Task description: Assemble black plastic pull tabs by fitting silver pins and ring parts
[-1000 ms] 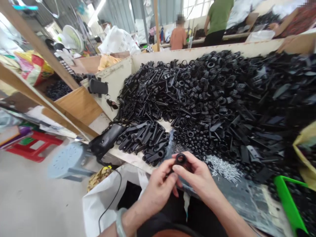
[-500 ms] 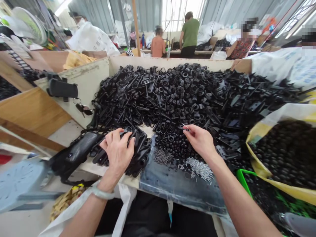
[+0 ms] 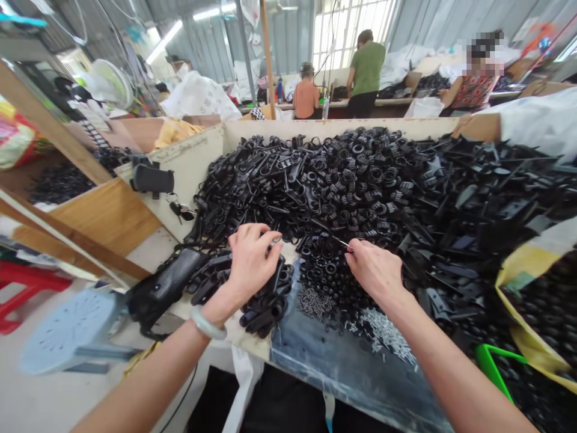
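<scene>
Apparently a pin (image 3: 344, 243) juts from the right hand (image 3: 376, 269).

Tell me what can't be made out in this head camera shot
All in the head view:
Left hand: what, if anything, it grips; its own back hides the palm.
Thin rod: its near end, hidden by the right hand.
Silver pins: part hidden by the right forearm; too small to count.
Yellow bag: cut off by the right edge.
</scene>
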Demonstrator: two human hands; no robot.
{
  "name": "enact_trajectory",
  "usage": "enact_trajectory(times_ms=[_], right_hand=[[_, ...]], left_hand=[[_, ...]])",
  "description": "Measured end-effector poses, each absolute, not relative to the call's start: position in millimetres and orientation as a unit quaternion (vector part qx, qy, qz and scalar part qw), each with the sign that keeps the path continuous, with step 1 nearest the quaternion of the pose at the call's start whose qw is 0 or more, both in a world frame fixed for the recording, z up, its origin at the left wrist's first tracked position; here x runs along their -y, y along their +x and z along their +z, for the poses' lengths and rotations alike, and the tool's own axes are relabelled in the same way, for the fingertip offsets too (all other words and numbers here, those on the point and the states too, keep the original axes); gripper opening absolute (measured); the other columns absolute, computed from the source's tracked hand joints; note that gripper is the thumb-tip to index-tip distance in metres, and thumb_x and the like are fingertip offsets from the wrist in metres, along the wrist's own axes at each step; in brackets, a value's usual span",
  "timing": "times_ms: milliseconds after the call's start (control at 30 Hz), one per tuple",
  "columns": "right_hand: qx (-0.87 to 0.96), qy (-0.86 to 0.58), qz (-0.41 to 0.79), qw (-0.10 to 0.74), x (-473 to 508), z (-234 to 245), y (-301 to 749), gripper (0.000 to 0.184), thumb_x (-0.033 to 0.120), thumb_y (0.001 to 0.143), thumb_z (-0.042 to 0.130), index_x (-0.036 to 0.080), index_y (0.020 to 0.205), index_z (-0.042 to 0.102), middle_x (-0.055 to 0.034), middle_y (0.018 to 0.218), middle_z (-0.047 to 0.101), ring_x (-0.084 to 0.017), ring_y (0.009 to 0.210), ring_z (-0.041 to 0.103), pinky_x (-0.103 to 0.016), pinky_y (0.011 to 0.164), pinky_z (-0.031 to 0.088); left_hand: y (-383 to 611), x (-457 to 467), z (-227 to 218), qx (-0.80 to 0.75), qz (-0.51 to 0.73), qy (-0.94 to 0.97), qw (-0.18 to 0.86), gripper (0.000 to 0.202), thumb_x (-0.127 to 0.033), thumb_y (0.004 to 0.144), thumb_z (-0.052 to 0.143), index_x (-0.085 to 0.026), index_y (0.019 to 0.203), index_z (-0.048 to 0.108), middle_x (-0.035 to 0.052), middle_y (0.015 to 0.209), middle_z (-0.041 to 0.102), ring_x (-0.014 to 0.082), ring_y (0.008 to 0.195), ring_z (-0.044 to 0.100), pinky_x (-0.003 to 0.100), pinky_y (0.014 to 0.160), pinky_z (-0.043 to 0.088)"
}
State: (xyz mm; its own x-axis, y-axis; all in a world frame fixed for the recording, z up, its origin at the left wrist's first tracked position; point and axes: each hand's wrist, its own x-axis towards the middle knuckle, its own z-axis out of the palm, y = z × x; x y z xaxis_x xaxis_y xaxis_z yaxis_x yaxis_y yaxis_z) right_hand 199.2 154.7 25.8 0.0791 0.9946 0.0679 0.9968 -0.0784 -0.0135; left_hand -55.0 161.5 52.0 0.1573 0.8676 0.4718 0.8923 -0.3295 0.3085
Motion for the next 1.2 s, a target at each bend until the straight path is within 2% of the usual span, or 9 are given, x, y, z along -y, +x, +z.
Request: enact_trajectory(times_ms=[67, 167, 233, 333, 533, 900, 1033, 1133, 1200], right_hand=[[0.676, -0.736, -0.02, 0.029, -152.5, 24.7, 202.8, 0.02, 0.024, 0.101, 0.051, 0.021, 0.109, 0.069, -0.008, 0.109, 0.075, -0.024, 0.087, 0.074, -0.028, 0.059, 0.038], [0.673, -0.738, -0.019, 0.046, -149.4, 20.4, 210.4, 0.021, 0.023, 0.1, 0.051, 0.022, 0.105, 0.072, -0.0067, 0.107, 0.076, -0.023, 0.088, 0.073, -0.028, 0.059, 0.037], [0.67, -0.739, -0.017, 0.065, -145.8, 18.0, 216.2, 0.021, 0.024, 0.1, 0.052, 0.023, 0.101, 0.072, -0.005, 0.106, 0.076, -0.022, 0.089, 0.073, -0.028, 0.059, 0.037], [0.665, -0.74, -0.012, 0.102, -137.2, 16.8, 223.3, 0.02, 0.026, 0.099, 0.053, 0.026, 0.103, 0.072, -0.0023, 0.106, 0.076, -0.021, 0.09, 0.072, -0.028, 0.061, 0.037], [0.651, -0.741, 0.019, 0.166, -123.9, 13.7, 229.7, 0.018, 0.024, 0.096, 0.056, 0.027, 0.099, 0.074, 0.0004, 0.108, 0.079, -0.02, 0.088, 0.073, -0.028, 0.061, 0.037], [0.628, -0.739, 0.057, 0.237, -116.5, 2.5, 234.0, 0.023, 0.031, 0.092, 0.056, 0.029, 0.101, 0.077, 0.0005, 0.101, 0.081, -0.023, 0.085, 0.073, -0.029, 0.061, 0.039], [0.616, -0.735, 0.07, 0.273, -110.6, 2.6, 235.0, 0.026, 0.035, 0.089, 0.056, 0.03, 0.102, 0.078, 0.0001, 0.096, 0.081, -0.022, 0.078, 0.072, -0.029, 0.06, 0.04], [0.606, -0.732, 0.096, 0.297, -105.1, 3.2, 236.6, 0.027, 0.039, 0.085, 0.057, 0.031, 0.099, 0.079, 0.0004, 0.091, 0.081, -0.021, 0.069, 0.069, -0.03, 0.059, 0.04], [0.599, -0.73, 0.111, 0.309, -100.4, 2.8, 238.8, 0.029, 0.042, 0.084, 0.056, 0.03, 0.098, 0.079, 0.0, 0.089, 0.08, -0.021, 0.068, 0.068, -0.031, 0.061, 0.042]], left_hand=[[-33.0, -185.1, 66.1, 0.568, -0.261, -0.772, -0.114, 0.019, -0.029, 0.094, 0.064, -0.025, 0.107, 0.078, 0.0064, 0.114, 0.075, 0.0269, 0.117, 0.06, 0.041, 0.104, 0.04], [2.7, -224.5, 76.0, 0.594, -0.263, -0.742, -0.167, 0.025, -0.033, 0.094, 0.063, -0.023, 0.113, 0.075, 0.004, 0.096, 0.078, 0.0219, 0.093, 0.069, 0.033, 0.089, 0.049], [22.2, -248.9, 74.6, 0.622, -0.27, -0.71, -0.189, 0.03, -0.044, 0.096, 0.06, -0.02, 0.102, 0.077, 0.0073, 0.093, 0.078, 0.0238, 0.094, 0.07, 0.034, 0.087, 0.05], [40.4, -274.7, 65.3, 0.654, -0.266, -0.663, -0.248, 0.038, -0.049, 0.098, 0.059, -0.015, 0.096, 0.075, 0.0128, 0.098, 0.076, 0.0243, 0.095, 0.07, 0.035, 0.084, 0.054], [49.4, -276.1, 42.9, 0.65, -0.226, -0.599, -0.41, 0.038, -0.039, 0.099, 0.065, -0.017, 0.129, 0.061, 0.0101, 0.127, 0.065, 0.0235, 0.106, 0.067, 0.045, 0.09, 0.06], [23.0, -251.0, 37.6, 0.623, -0.128, -0.588, -0.499, 0.037, -0.038, 0.099, 0.065, -0.016, 0.128, 0.062, 0.0105, 0.125, 0.066, 0.0231, 0.104, 0.068, 0.043, 0.088, 0.06], [11.7, -256.3, 44.1, 0.619, -0.083, -0.626, -0.467, 0.031, -0.044, 0.1, 0.062, -0.014, 0.107, 0.069, 0.0051, 0.096, 0.071, 0.0151, 0.077, 0.067, 0.032, 0.07, 0.059], [4.4, -256.7, 49.4, 0.601, -0.062, -0.672, -0.428, 0.049, -0.054, 0.098, 0.058, -0.014, 0.073, 0.071, 0.0003, 0.056, 0.058, 0.01, 0.045, 0.05, 0.025, 0.049, 0.043], [-1.3, -256.0, 53.6, 0.583, -0.065, -0.711, -0.387, 0.055, -0.056, 0.097, 0.056, -0.015, 0.062, 0.07, 0.0001, 0.047, 0.051, 0.0095, 0.04, 0.042, 0.026, 0.045, 0.036]])
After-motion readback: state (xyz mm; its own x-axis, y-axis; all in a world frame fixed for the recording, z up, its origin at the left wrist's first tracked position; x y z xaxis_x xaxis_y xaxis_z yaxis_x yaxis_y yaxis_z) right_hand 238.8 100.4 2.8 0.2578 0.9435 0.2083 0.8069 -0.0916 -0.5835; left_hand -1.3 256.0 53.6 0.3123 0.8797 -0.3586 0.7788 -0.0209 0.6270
